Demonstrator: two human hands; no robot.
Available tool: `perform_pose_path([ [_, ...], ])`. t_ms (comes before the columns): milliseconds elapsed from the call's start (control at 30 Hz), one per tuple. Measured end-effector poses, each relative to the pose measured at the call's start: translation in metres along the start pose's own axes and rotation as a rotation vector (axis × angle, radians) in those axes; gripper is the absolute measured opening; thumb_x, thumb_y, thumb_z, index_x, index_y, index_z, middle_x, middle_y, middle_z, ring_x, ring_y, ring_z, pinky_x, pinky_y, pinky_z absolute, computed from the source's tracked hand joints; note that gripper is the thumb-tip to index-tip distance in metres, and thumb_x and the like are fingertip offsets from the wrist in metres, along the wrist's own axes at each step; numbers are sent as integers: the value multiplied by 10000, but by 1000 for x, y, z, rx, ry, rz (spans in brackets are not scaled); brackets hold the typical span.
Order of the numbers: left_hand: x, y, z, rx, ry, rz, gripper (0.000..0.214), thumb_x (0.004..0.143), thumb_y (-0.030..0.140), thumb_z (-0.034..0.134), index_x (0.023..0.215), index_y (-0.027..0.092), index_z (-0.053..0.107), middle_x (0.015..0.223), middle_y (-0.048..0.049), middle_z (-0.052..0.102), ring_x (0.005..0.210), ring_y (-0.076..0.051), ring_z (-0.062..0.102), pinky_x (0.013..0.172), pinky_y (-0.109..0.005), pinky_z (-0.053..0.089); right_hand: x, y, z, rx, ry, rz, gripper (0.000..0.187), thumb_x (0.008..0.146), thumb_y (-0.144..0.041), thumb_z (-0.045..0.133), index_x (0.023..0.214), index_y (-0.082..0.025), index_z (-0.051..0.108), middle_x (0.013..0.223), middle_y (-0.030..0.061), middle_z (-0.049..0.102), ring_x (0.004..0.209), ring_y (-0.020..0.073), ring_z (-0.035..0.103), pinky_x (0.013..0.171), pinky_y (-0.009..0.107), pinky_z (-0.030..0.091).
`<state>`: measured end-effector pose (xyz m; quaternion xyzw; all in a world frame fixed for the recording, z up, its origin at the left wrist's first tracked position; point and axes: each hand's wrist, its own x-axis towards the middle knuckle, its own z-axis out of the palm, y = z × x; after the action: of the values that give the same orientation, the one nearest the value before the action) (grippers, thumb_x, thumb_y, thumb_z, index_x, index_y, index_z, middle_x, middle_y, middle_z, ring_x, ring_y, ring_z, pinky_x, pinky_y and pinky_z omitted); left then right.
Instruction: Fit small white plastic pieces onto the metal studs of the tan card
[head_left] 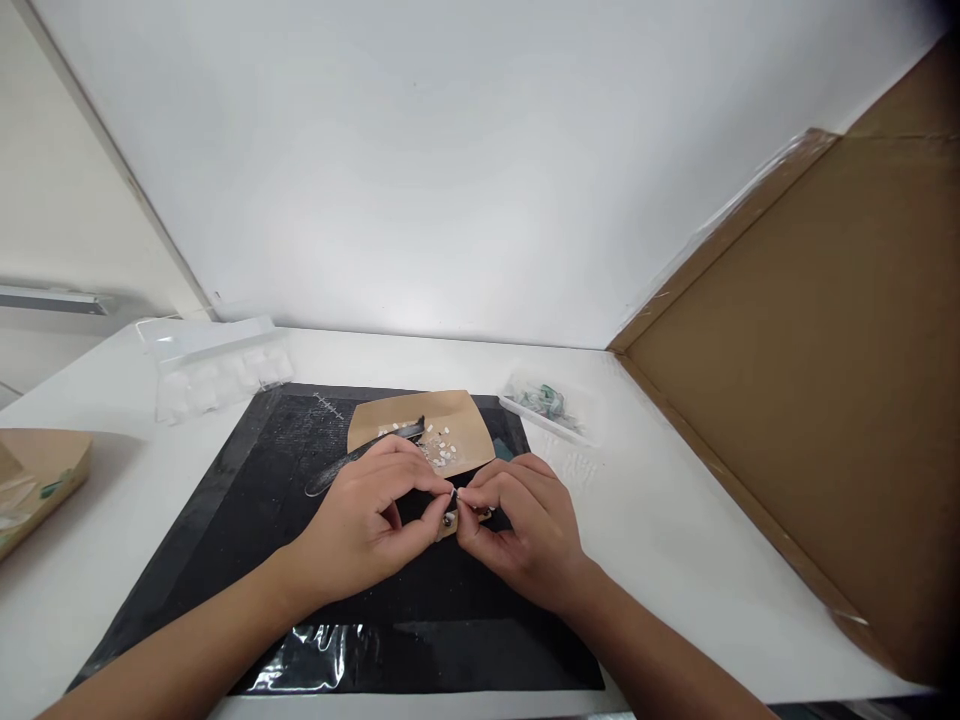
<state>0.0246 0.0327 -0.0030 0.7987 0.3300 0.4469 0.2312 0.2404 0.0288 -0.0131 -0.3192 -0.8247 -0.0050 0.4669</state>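
My left hand (pixel 371 515) and my right hand (pixel 517 525) meet over the black mat (pixel 247 500), fingertips pinched together on a small dark part (pixel 451 508) held between them. Its exact shape is too small to make out. Just behind my hands lies a tan paper piece (pixel 465 420) with several tiny white bits (pixel 442 450) scattered on it. Dark tweezers (pixel 360 458) lie across the paper's left edge, partly hidden by my left hand.
A clear plastic compartment tray (pixel 214 370) stands at the back left. A small clear tray with greenish parts (pixel 547 405) sits right of the mat. A cardboard box (pixel 30 480) is at the far left, a large cardboard sheet (pixel 825 380) leans at the right.
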Motion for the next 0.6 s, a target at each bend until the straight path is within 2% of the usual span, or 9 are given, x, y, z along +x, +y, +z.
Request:
perform_pose_path([
  [267,1,2,-3,-35,-70,-63,121,965,176,690,1029,190,792,889,-80,736,965,-198,661,439,-100,510,1,-2,-1,63,-23,67,211,877,-66,702,885,-230,570,688,-72,620,647,116,647,667,309,400],
  [600,3,-1,-9,-38,-165,-65,155,1022,246,661,1087,201,794,955,-92,743,956,-186,692,480,-118,535,1,-1,-5,129,-60,92,190,884,-80,693,912,-231,583,710,-70,643,647,114,645,686,314,402],
])
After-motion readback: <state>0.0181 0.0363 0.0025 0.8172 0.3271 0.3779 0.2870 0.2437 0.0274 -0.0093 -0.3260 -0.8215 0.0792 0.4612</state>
